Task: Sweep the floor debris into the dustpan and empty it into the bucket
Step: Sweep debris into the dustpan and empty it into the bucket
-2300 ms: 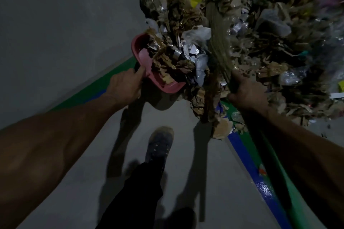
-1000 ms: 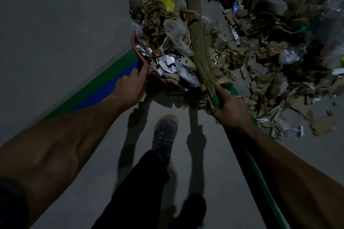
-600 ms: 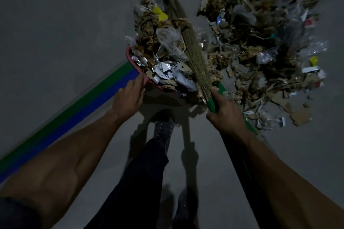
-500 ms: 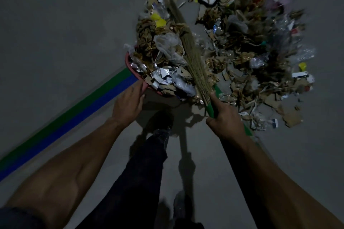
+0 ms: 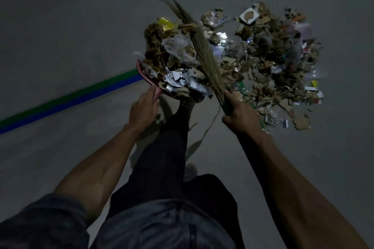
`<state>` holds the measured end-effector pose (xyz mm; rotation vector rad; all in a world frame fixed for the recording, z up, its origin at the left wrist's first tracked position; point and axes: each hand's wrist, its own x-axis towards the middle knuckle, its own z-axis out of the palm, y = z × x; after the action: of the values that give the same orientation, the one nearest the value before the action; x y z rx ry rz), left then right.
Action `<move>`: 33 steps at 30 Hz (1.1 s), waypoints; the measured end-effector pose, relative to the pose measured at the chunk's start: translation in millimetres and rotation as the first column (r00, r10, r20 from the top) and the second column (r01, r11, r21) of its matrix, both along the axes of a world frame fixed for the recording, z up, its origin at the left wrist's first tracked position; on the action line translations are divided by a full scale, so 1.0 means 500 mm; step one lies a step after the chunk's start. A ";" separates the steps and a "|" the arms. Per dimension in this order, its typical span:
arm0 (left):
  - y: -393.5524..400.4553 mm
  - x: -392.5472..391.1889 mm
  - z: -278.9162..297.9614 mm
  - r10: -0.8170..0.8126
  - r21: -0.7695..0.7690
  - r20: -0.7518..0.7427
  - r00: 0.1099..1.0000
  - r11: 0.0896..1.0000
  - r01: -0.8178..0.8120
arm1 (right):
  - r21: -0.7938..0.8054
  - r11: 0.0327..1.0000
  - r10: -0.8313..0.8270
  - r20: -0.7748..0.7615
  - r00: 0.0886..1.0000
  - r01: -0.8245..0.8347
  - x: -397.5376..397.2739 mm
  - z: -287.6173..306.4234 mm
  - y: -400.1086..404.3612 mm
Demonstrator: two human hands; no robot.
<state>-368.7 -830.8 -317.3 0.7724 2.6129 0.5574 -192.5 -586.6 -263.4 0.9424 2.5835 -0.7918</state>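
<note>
1. The scene is dim and underexposed; the grey floor darkens toward every edge.
2. The debris catches the most light, with a small bluish-white glare on foil or plastic near its middle.
3. Soft shadows fall on the floor toward the viewer, beneath the hands and the dustpan.
4. The broom tip is smeared by motion blur; the far edge of the debris is blurred too.
5. Wide-angle distortion bends the stripe and stretches the forearms toward the lower corners.
6. Fine detail is soft and noisy throughout.

Debris pile right of dustpan
</note>
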 end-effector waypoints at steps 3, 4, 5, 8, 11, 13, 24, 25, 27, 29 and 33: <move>-0.111 0.074 0.091 0.078 -0.012 0.003 0.997 0.997 -0.078 | -0.030 0.998 0.052 -0.033 0.998 -0.053 0.040 0.084 -0.089; -0.146 0.098 0.119 0.114 -0.020 0.009 0.993 0.993 -0.114 | -0.039 0.996 0.081 -0.023 0.996 -0.082 0.049 0.108 -0.120; -0.181 0.119 0.145 0.155 -0.025 0.016 0.988 0.988 -0.154 | -0.037 0.992 0.124 -0.009 0.992 -0.124 0.055 0.130 -0.149; -0.286 0.180 0.209 0.261 -0.025 0.034 0.965 0.965 -0.261 | -0.043 0.967 0.251 0.030 0.968 -0.250 0.060 0.189 -0.236; -0.393 0.231 0.251 0.375 -0.045 0.049 0.926 0.927 -0.373 | -0.078 0.943 0.329 0.046 0.943 -0.325 0.059 0.229 -0.324; -0.464 0.260 0.268 0.445 -0.064 0.064 0.893 0.895 -0.441 | -0.073 0.924 0.379 0.031 0.925 -0.376 0.054 0.244 -0.383; -0.911 0.338 0.276 0.672 0.027 0.059 0.738 0.738 -0.674 | 0.016 0.786 0.618 0.041 0.785 -0.619 -0.028 0.261 -0.803; -0.958 0.339 0.275 0.684 0.030 0.058 0.727 0.727 -0.686 | 0.019 0.773 0.633 0.038 0.774 -0.634 -0.038 0.264 -0.851; -1.047 0.340 0.276 0.710 0.047 0.044 0.703 0.701 -0.711 | 0.033 0.748 0.662 0.031 0.749 -0.663 -0.061 0.267 -0.942; -1.131 0.340 0.278 0.739 0.062 0.036 0.673 0.670 -0.739 | 0.042 0.720 0.691 0.040 0.722 -0.692 -0.086 0.271 -1.030; -1.284 0.336 0.285 0.808 0.063 0.046 0.587 0.584 -0.809 | 0.028 0.658 0.752 0.025 0.659 -0.752 -0.146 0.278 -1.194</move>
<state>-200.8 -1472.9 -175.0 -0.5163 2.8309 0.8875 -265.5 -1183.7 -124.2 -0.1872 2.6086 -0.4767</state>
